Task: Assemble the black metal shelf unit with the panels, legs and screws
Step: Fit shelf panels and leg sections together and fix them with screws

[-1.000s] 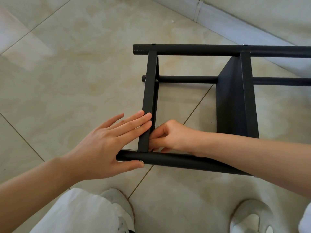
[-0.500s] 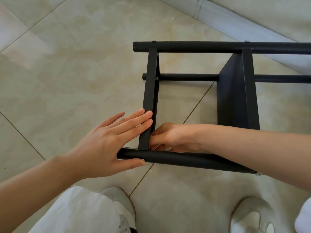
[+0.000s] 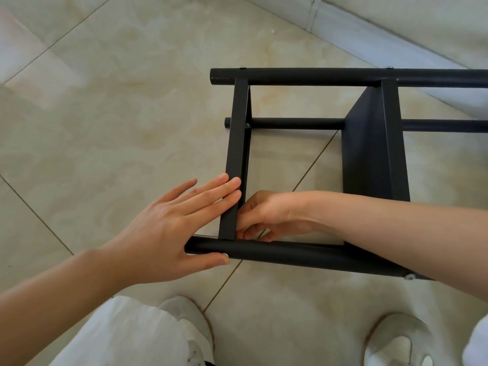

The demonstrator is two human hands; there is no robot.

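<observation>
Two hands: both working one joint, where the end panel (image 3: 235,165) meets the near leg (image 3: 290,253).
Shelf unit: lying on its side on the tiled floor (image 3: 105,114), near the skirting at the floor's far edge; the far leg (image 3: 343,76) already shows screw heads along its top.
Step in hand: by my read, seating a screw at the near corner of the end panel, from the inside.
How to do it well: keep the panel square against the near leg so the holes line up, start the thread by fingertip, and don't force it if it binds.
Left hand (image 3: 169,231): flat and spread, fingers straight against the outer face of the end panel, thumb lying along the near leg, bracing, gripping nothing.
Right hand (image 3: 266,216): reaching inside the frame, fingers curled and pinched together right at the joint; whatever they hold is hidden.
Second panel (image 3: 369,143): already fixed between the legs, further right.
Risk: the panel could slip off line if the bracing hand lets up.
</observation>
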